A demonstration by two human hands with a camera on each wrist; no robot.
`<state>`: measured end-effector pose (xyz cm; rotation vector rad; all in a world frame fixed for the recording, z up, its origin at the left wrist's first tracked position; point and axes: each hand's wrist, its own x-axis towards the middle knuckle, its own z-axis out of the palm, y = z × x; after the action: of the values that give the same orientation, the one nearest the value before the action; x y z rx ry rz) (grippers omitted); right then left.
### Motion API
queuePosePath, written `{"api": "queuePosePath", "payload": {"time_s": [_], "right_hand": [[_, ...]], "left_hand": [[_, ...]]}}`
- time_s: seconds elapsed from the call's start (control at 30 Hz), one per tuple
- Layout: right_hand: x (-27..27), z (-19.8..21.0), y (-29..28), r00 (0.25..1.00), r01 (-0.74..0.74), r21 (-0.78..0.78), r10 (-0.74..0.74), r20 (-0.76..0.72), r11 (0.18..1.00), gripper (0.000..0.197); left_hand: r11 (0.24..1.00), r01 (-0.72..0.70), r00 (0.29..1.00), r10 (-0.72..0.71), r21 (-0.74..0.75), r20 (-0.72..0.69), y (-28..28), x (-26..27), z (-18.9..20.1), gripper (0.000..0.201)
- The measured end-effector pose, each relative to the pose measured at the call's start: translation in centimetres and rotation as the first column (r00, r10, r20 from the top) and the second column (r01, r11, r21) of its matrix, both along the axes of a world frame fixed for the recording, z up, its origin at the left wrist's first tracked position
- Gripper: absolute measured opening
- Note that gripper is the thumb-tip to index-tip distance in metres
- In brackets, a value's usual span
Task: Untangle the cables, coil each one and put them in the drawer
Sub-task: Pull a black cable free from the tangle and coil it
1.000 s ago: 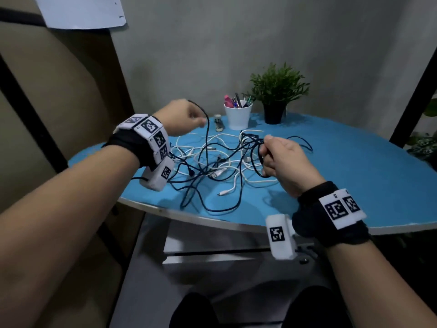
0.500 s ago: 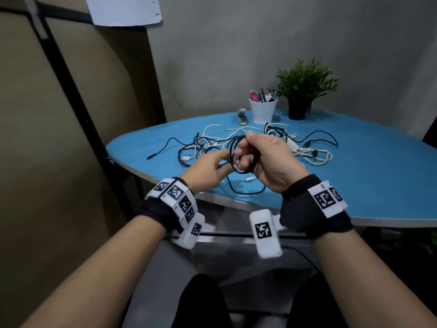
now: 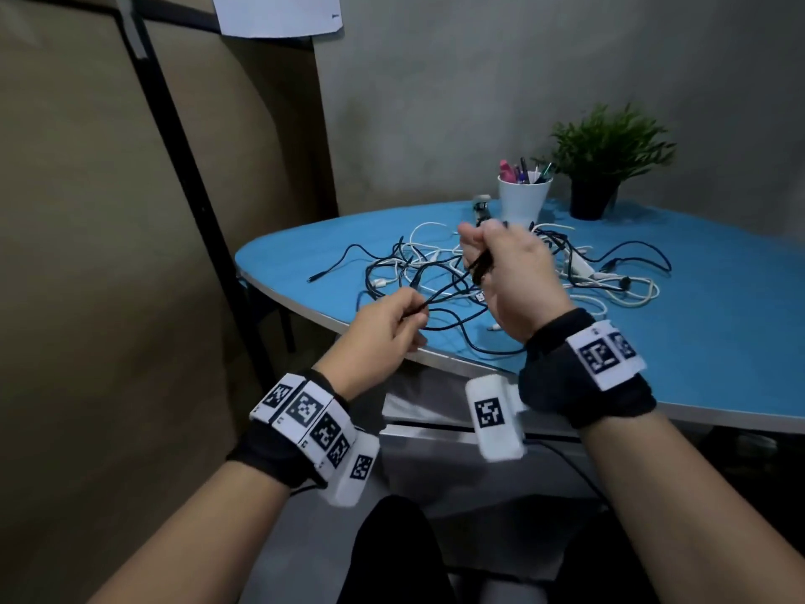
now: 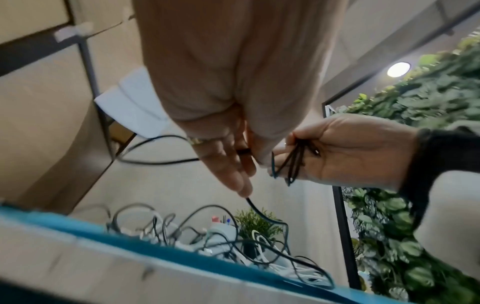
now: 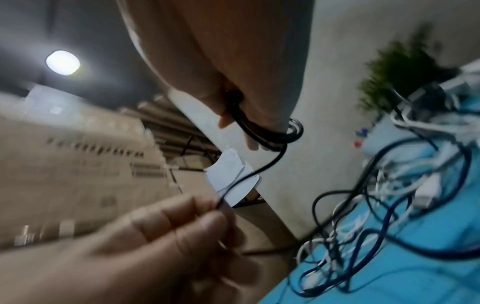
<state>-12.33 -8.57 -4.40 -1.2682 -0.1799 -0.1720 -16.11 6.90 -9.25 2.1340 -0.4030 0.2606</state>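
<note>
A black cable (image 3: 448,294) runs taut between my two hands, held over the table's near edge. My left hand (image 3: 416,311) pinches the straight stretch at its lower end. Higher and to the right, my right hand (image 3: 477,263) grips the small coil (image 5: 272,134) made from the same cable, its loops (image 4: 293,162) hanging from the curled fingers. The cable's free end trails down into the tangle of black and white cables (image 3: 414,272) on the blue table (image 3: 718,342). Below the tabletop stands a white drawer unit (image 3: 435,433), its front closed.
A white cup of pens (image 3: 522,198) and a potted plant (image 3: 605,167) stand at the back of the table behind the tangle. A brown panel wall with a black post (image 3: 191,176) lies close on the left. My knees (image 3: 392,555) are under the drawers.
My hands were together at the coil half a second ago. The left hand has drawn down and left, pulling a length of black cable straight, while the right hand rose with the coil.
</note>
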Motion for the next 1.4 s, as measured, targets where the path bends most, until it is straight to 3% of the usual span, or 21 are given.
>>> {"api": "queuePosePath", "payload": {"time_s": [0.03,0.1,0.17,0.23,0.33,0.57,0.6,0.67,0.73,0.8,0.9,1.07,1.13,1.23,1.3,1.4], "right_hand": [[-0.2,-0.4,0.3,0.997,0.065,-0.24,-0.05,0.065,0.969,0.025],[-0.8,-0.9,0.8,0.974,0.18,-0.605,-0.055,0.22,0.776,0.026],[-1.4,-1.3,1.2,0.954,0.239,-0.771,0.004,0.299,0.59,0.023],[-1.4,-1.6,1.2,0.956,0.234,-0.837,0.041,0.292,0.494,0.021],[-1.4,-2.0,0.2,0.97,0.19,-0.871,0.049,0.238,0.453,0.025],[-2.7,-2.7,-0.8,0.961,0.154,-0.863,0.131,0.245,0.482,0.045],[-2.6,-2.8,-0.6,0.961,0.151,-0.842,0.123,0.247,0.519,0.045],[-2.5,-2.7,-0.4,0.976,0.08,-0.699,0.088,0.201,0.711,0.042],[-2.3,-2.3,-0.3,0.994,-0.039,-0.427,0.079,0.077,0.903,0.04],[-2.1,-1.6,-0.4,0.994,-0.112,-0.16,0.11,-0.019,0.981,0.039],[-1.9,-0.9,-0.9,0.986,-0.135,0.086,0.142,-0.086,0.987,0.038],[-1.5,-0.2,-1.9,0.973,-0.151,0.393,0.206,-0.102,0.907,0.037],[-1.3,0.4,-2.2,0.967,-0.183,0.49,0.245,-0.066,0.852,0.038],[-1.0,1.1,-2.4,0.965,-0.219,0.575,0.262,0.008,0.789,0.038],[-0.8,1.5,-2.2,0.981,-0.17,0.554,0.193,0.017,0.815,0.035],[-0.3,1.2,-1.8,0.999,-0.033,0.411,0.02,0.035,0.911,0.027]], "left_hand": [[0.998,-0.024,0.998,0.02,0.066,0.067,0.3,0.1,0.3,0.011],[0.969,-0.111,0.97,0.058,0.221,0.236,0.9,0.3,1.1,0.007],[0.905,-0.227,0.93,0.092,0.359,0.355,1.1,0.4,1.7,0.012],[0.845,-0.315,0.894,0.112,0.431,0.434,1.6,0.4,1.8,0.014],[0.823,-0.401,0.849,0.17,0.401,0.5,3.1,0.5,1.8,0.008],[0.862,-0.457,0.788,0.278,0.219,0.549,4.8,1.0,3.1,0.011],[0.866,-0.451,0.792,0.278,0.215,0.544,4.6,0.9,3.0,0.011],[0.866,-0.438,0.818,0.271,0.243,0.508,4.2,1.0,2.6,0.011],[0.878,-0.397,0.855,0.249,0.267,0.454,3.7,1.0,1.7,0.01],[0.919,-0.327,0.882,0.214,0.219,0.42,3.1,1.0,0.9,0.019],[0.964,-0.251,0.893,0.195,0.089,0.405,2.2,0.7,0.3,0.041],[0.972,-0.224,0.921,0.235,-0.072,0.31,1.6,1.1,-0.5,0.03],[0.966,-0.257,0.937,0.248,0.003,0.247,1.7,1.2,-0.8,0.032],[0.946,-0.221,0.975,0.212,0.237,0.063,1.7,1.4,-1.2,0.041],[0.915,-0.164,0.983,0.181,0.369,-0.01,1.4,1.3,-1.3,0.03],[0.898,-0.069,0.997,0.07,0.435,0.014,1.0,1.0,-1.1,0.016]]}}
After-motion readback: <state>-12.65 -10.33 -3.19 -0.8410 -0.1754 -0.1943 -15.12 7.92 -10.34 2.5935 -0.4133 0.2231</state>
